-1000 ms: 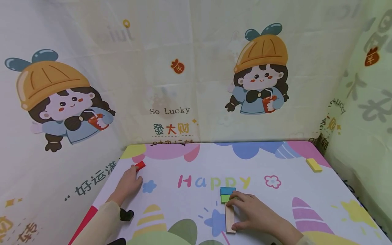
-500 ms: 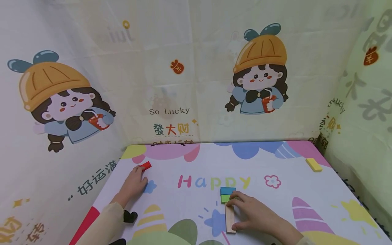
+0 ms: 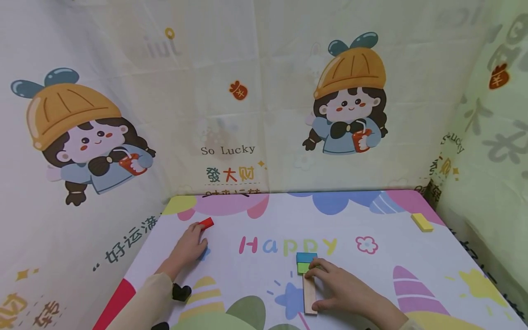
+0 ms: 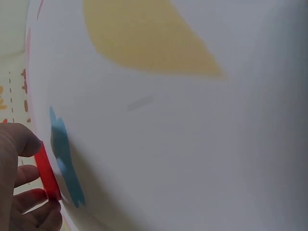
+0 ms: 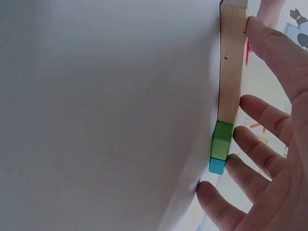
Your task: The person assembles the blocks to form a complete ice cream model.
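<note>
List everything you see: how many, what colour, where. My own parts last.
Tabletop: one, white with prints, centre and bottom.
Backdrop cloth: count unclear, printed cream, behind tabletop.
Red block: one, red, far left.
Yellow block: one, yellow, far right.
Wooden block: one, tan, lower centre.
Green block: one, green, touching wooden block.
Blue block: one, blue, touching green block.
Sleeves: two, cream, bottom edge.
Left hand: one, bare, touching red block.
Right hand: one, bare, beside wooden block.

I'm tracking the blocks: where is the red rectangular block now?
In the head view, the red rectangular block is back left on the tabletop, touching the left hand.
</note>
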Tool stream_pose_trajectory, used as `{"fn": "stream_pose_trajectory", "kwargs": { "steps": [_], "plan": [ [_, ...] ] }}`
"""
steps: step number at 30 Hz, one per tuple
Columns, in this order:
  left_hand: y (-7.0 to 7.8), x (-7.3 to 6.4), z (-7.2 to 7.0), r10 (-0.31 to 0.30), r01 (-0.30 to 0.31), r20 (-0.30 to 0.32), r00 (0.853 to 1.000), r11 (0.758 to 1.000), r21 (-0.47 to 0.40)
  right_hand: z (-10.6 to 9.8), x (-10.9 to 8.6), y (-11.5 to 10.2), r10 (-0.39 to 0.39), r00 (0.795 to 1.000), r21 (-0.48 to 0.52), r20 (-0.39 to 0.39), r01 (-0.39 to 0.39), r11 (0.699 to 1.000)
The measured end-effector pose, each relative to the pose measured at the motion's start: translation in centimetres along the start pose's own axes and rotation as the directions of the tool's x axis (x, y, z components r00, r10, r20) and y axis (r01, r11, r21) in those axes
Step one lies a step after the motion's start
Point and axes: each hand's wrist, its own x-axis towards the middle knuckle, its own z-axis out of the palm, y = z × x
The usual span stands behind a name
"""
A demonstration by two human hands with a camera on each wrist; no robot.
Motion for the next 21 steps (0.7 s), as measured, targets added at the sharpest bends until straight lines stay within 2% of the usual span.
{"fn": "stream_pose_trajectory", "kwargs": {
  "steps": [10, 13, 21],
  "plan": [
    [1.6, 0.0, 0.5, 0.048, -0.048, -0.006, 0.999, 0.999, -0.015, -0.1, 0.0, -0.1, 0.015, 1.000, 0.013, 0.013, -0.015, 1.000],
    [2.3, 0.0, 0.8, 0.079, -0.080, -0.014, 0.997, 0.997, -0.020, -0.1, 0.1, -0.1, 0.016, 1.000, 0.017, 0.013, -0.016, 1.000],
    [3.6, 0.3, 1.4, 0.116, -0.116, -0.014, 0.993, 0.993, 0.002, 0.0, -0.1, 0.0, -0.001, 1.000, 0.020, -0.012, 0.001, 1.000]
  ]
}}
